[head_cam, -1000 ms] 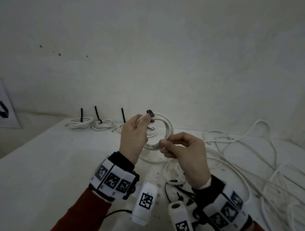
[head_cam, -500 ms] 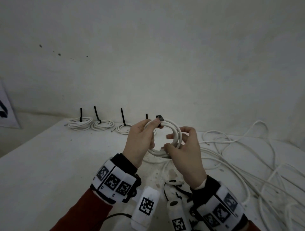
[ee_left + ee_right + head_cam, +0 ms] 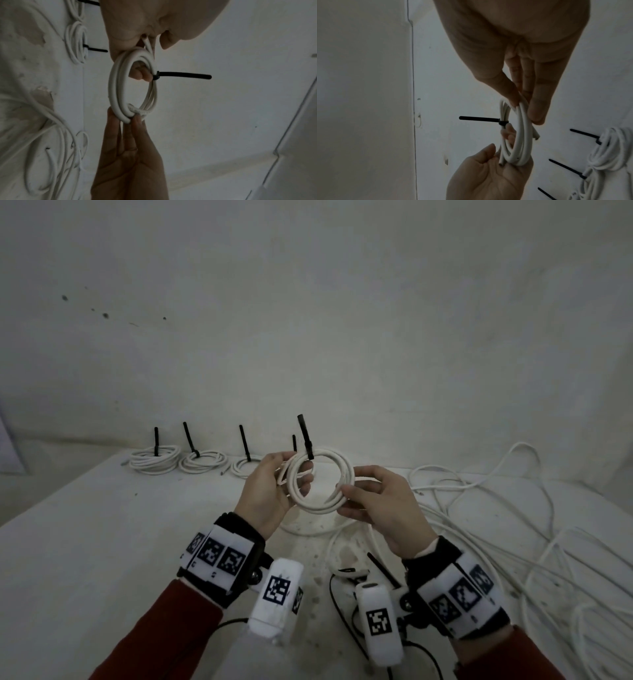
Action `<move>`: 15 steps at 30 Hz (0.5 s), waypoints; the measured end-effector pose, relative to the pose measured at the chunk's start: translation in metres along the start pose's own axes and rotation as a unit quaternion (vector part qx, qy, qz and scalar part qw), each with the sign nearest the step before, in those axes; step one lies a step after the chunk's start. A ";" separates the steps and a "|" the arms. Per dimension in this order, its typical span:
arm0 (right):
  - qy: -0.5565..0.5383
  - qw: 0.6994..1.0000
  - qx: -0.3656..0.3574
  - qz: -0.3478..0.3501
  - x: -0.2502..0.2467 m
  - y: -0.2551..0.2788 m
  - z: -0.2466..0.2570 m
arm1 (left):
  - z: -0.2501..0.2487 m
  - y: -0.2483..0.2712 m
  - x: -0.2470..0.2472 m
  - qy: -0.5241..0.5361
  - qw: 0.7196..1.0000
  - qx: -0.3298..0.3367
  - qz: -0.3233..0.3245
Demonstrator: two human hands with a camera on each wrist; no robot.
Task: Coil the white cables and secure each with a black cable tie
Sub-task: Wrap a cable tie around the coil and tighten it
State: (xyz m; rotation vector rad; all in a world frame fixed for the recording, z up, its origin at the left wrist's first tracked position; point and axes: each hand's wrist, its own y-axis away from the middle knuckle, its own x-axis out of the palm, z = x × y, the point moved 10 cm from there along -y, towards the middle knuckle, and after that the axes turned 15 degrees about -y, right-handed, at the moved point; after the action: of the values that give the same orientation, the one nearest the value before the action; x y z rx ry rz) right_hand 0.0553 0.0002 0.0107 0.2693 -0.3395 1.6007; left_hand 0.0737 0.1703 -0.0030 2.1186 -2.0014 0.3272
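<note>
A small coil of white cable (image 3: 317, 508) hangs in the air over the table, held between both hands. A black cable tie (image 3: 305, 436) is cinched on its upper left, with the tail pointing up. My left hand (image 3: 270, 491) grips the coil's left side, fingers hooked through the ring beside the tie head. My right hand (image 3: 380, 505) pinches the lower right side between thumb and fingers. The left wrist view shows the coil (image 3: 115, 86) edge-on with the tie (image 3: 183, 75) sticking out sideways. In the right wrist view the coil (image 3: 522, 135) and tie (image 3: 479, 119) appear again.
Three tied coils (image 3: 154, 460) (image 3: 203, 462) (image 3: 246, 467) lie in a row at the back left of the white table (image 3: 85, 542), and another tie tail shows behind my left hand. Loose white cables (image 3: 513, 525) sprawl over the right side. Spare black ties (image 3: 380, 570) lie under my wrists.
Both hands moved right and farther out with the coil, turning it to face me. The right hand slid from the bottom to the right side. The tie tail now stands upright.
</note>
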 end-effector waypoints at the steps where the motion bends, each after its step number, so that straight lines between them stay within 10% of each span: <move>1: -0.011 1.000 0.009 -0.007 -0.003 -0.002 -0.002 | 0.002 -0.001 -0.001 -0.012 1.000 -0.003 0.005; 15: -0.082 0.995 0.031 -0.045 -0.023 -0.023 -0.004 | 0.032 -0.022 0.010 0.053 0.995 -0.065 0.055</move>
State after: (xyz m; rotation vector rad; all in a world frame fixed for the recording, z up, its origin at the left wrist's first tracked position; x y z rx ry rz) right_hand 0.0795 -0.0184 -0.0002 0.4596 -0.3980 1.5061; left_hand 0.0963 0.1528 -0.0306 1.8779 -2.0250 0.3117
